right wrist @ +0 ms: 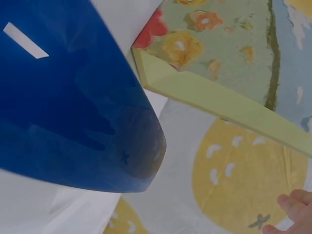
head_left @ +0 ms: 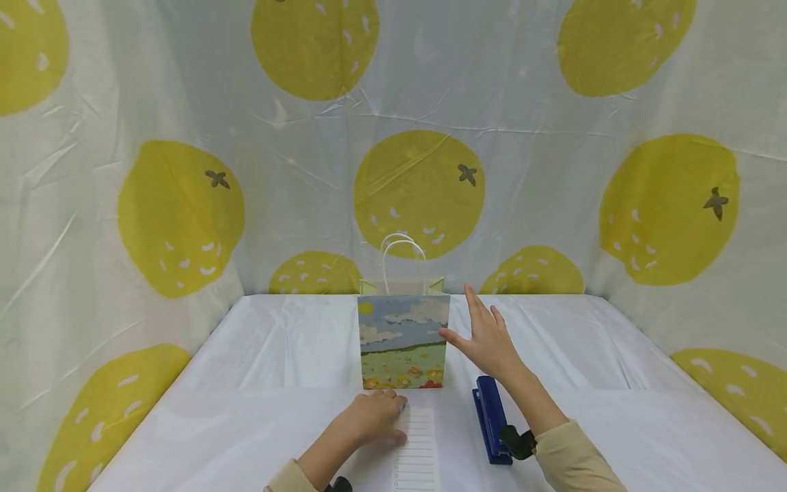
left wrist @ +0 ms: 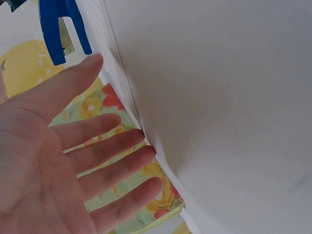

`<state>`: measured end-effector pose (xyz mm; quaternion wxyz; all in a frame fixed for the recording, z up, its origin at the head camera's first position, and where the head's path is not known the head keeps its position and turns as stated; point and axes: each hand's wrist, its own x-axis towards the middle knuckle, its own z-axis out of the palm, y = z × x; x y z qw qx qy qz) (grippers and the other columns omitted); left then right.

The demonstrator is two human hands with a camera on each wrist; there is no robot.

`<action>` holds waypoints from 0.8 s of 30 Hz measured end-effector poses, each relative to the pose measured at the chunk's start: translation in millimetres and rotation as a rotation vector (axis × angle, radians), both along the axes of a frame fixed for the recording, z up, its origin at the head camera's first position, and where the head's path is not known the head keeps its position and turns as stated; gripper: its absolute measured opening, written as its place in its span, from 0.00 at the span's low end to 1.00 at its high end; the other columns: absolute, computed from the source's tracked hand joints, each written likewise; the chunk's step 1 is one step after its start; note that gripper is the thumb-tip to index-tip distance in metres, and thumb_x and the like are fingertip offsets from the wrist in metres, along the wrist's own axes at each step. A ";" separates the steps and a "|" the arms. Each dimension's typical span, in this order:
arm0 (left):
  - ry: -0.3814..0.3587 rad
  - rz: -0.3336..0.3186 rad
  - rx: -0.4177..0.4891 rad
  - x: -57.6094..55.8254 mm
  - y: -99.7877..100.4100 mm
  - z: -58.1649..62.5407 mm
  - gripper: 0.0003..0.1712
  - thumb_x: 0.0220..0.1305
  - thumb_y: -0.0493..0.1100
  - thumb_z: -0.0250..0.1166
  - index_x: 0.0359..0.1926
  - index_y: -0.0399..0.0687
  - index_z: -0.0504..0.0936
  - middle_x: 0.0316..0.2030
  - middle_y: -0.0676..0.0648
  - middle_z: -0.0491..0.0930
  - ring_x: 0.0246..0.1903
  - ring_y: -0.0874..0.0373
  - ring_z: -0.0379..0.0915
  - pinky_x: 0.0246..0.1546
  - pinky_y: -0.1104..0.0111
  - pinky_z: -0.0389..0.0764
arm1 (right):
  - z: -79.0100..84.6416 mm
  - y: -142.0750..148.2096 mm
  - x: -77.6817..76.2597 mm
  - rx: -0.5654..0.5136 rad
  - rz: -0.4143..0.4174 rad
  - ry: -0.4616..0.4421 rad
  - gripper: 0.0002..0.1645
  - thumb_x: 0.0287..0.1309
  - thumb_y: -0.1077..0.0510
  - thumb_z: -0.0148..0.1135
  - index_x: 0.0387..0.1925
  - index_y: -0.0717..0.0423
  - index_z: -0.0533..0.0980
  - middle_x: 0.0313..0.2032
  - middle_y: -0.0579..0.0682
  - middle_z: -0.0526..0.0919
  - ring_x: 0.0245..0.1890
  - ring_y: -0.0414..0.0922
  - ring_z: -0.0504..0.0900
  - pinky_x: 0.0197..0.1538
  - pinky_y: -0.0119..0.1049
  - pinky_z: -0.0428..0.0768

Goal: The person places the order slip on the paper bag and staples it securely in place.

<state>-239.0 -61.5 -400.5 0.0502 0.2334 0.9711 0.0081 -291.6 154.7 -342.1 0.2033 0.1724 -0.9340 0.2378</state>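
Note:
A paper gift bag (head_left: 402,342) with a painted meadow and sky stands upright, its white handles up. My left hand (head_left: 376,417) is low in front of it, over the left edge of a narrow lined paper sheet (head_left: 418,451). Its fingers (left wrist: 117,163) are straight and hold nothing in the left wrist view; whether they touch the paper I cannot tell. My right hand (head_left: 490,345) is raised at the bag's right side, fingers spread, thumb at the bag's edge; contact is unclear. A blue stapler (head_left: 492,417) lies below the right hand and looms large in the right wrist view.
A white cloth covers the table (head_left: 246,410). Behind it hangs a white curtain (head_left: 522,171) printed with yellow lemons, which also closes off both sides. A black wrist device (head_left: 518,441) sits on my right wrist, close to the stapler.

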 end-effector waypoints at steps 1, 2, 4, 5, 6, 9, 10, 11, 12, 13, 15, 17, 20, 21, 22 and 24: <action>-0.001 -0.004 -0.002 0.3 -0.1 0.1 0.33 0.48 0.59 0.67 0.54 0.51 0.75 0.47 0.50 0.77 0.47 0.54 0.74 0.39 0.59 0.76 | -0.2 0.0 0.3 -0.003 0.001 -0.002 0.57 0.53 0.34 0.54 0.70 0.58 0.38 0.68 0.61 0.53 0.67 0.57 0.56 0.67 0.57 0.43; 0.002 -0.009 -0.006 0.6 -0.2 0.2 0.33 0.48 0.60 0.67 0.53 0.51 0.75 0.46 0.51 0.77 0.46 0.54 0.74 0.38 0.59 0.76 | -0.4 -0.1 0.4 -0.004 0.001 -0.003 0.57 0.53 0.34 0.54 0.70 0.58 0.38 0.68 0.61 0.53 0.67 0.57 0.56 0.67 0.57 0.43; 0.007 -0.013 -0.006 1.4 -0.2 0.6 0.33 0.48 0.60 0.66 0.53 0.51 0.75 0.46 0.51 0.77 0.46 0.55 0.74 0.37 0.60 0.76 | -0.8 0.0 0.3 -0.006 0.002 -0.003 0.57 0.54 0.34 0.54 0.70 0.58 0.38 0.68 0.61 0.53 0.67 0.57 0.56 0.67 0.57 0.43; 0.012 -0.013 -0.004 1.7 -0.2 0.9 0.33 0.48 0.60 0.66 0.53 0.51 0.75 0.46 0.51 0.77 0.46 0.55 0.74 0.37 0.60 0.76 | -1.1 0.0 0.2 -0.008 0.003 -0.004 0.57 0.54 0.34 0.54 0.70 0.58 0.38 0.68 0.61 0.53 0.67 0.57 0.56 0.67 0.57 0.43; 0.016 -0.012 -0.003 2.0 -0.1 1.2 0.32 0.49 0.60 0.66 0.53 0.51 0.75 0.46 0.51 0.77 0.47 0.55 0.74 0.37 0.60 0.76 | -1.3 0.0 0.1 -0.009 0.004 -0.004 0.57 0.54 0.34 0.54 0.70 0.58 0.38 0.68 0.61 0.53 0.67 0.57 0.56 0.67 0.57 0.43; 0.029 -0.012 0.006 2.9 0.6 2.1 0.33 0.49 0.60 0.66 0.54 0.50 0.74 0.48 0.51 0.77 0.49 0.55 0.73 0.39 0.59 0.76 | -1.4 0.1 0.0 -0.011 0.006 -0.003 0.56 0.54 0.34 0.53 0.70 0.59 0.38 0.68 0.61 0.53 0.67 0.57 0.56 0.67 0.57 0.43; 0.030 -0.013 0.006 2.9 1.0 2.1 0.33 0.49 0.60 0.65 0.54 0.50 0.74 0.48 0.51 0.76 0.49 0.55 0.73 0.40 0.59 0.76 | -1.5 0.2 0.1 -0.014 0.008 -0.003 0.56 0.54 0.34 0.53 0.70 0.59 0.38 0.68 0.61 0.53 0.67 0.57 0.56 0.67 0.57 0.43; 0.031 -0.014 0.006 2.9 1.5 2.1 0.33 0.49 0.60 0.65 0.54 0.51 0.74 0.49 0.51 0.76 0.50 0.55 0.73 0.40 0.59 0.76 | -1.5 0.2 0.2 -0.014 0.009 -0.002 0.56 0.54 0.34 0.53 0.70 0.59 0.38 0.68 0.61 0.53 0.67 0.57 0.56 0.67 0.57 0.43; 0.031 -0.016 0.008 2.9 2.0 2.0 0.33 0.49 0.60 0.65 0.54 0.51 0.74 0.49 0.51 0.76 0.50 0.55 0.73 0.41 0.59 0.76 | -1.5 0.3 0.3 -0.015 0.009 -0.001 0.56 0.54 0.34 0.53 0.70 0.59 0.39 0.68 0.61 0.53 0.67 0.57 0.56 0.67 0.57 0.43; 0.029 -0.018 0.009 2.8 2.6 2.0 0.32 0.49 0.60 0.65 0.54 0.51 0.74 0.49 0.51 0.76 0.50 0.55 0.73 0.41 0.59 0.76 | -1.5 0.3 0.3 -0.014 0.009 0.001 0.56 0.54 0.34 0.53 0.70 0.59 0.39 0.68 0.61 0.53 0.67 0.57 0.56 0.67 0.57 0.43; 0.022 -0.020 0.010 2.2 3.7 1.7 0.32 0.49 0.59 0.66 0.54 0.51 0.74 0.49 0.51 0.76 0.50 0.56 0.73 0.41 0.59 0.76 | -1.5 0.3 0.2 -0.014 0.009 0.006 0.56 0.54 0.34 0.53 0.70 0.59 0.39 0.67 0.62 0.54 0.66 0.57 0.57 0.67 0.57 0.43; 0.014 -0.021 0.011 1.6 4.6 1.4 0.31 0.49 0.58 0.67 0.53 0.51 0.75 0.48 0.51 0.76 0.49 0.56 0.73 0.40 0.59 0.75 | -1.5 0.2 -0.1 -0.014 0.010 0.006 0.57 0.54 0.34 0.53 0.70 0.59 0.39 0.67 0.62 0.54 0.67 0.57 0.57 0.67 0.57 0.43; 0.011 -0.025 0.007 1.0 5.2 0.6 0.30 0.48 0.55 0.68 0.53 0.52 0.75 0.46 0.51 0.76 0.48 0.56 0.72 0.39 0.60 0.75 | -1.7 0.1 -0.4 -0.012 0.007 0.005 0.57 0.54 0.34 0.53 0.70 0.59 0.39 0.68 0.61 0.54 0.67 0.57 0.57 0.67 0.56 0.43; 0.011 -0.027 0.005 0.8 5.2 0.4 0.30 0.48 0.55 0.68 0.53 0.52 0.75 0.46 0.52 0.76 0.47 0.57 0.72 0.38 0.60 0.76 | -1.8 0.0 -0.3 -0.012 0.006 0.004 0.57 0.54 0.34 0.53 0.70 0.59 0.39 0.68 0.61 0.54 0.67 0.57 0.57 0.67 0.56 0.43; 0.011 -0.028 0.004 0.7 5.2 0.3 0.30 0.48 0.54 0.69 0.53 0.52 0.75 0.45 0.52 0.76 0.47 0.57 0.72 0.38 0.60 0.76 | -1.9 0.0 -0.3 -0.012 0.005 0.003 0.57 0.54 0.34 0.53 0.70 0.59 0.39 0.68 0.61 0.54 0.67 0.57 0.57 0.67 0.57 0.43; 0.008 -0.030 0.005 0.5 5.3 0.5 0.29 0.48 0.53 0.69 0.52 0.52 0.75 0.45 0.52 0.76 0.47 0.57 0.72 0.38 0.60 0.76 | -2.0 -0.1 -0.3 -0.012 0.004 0.004 0.57 0.53 0.34 0.54 0.70 0.59 0.39 0.68 0.61 0.54 0.67 0.57 0.57 0.67 0.57 0.43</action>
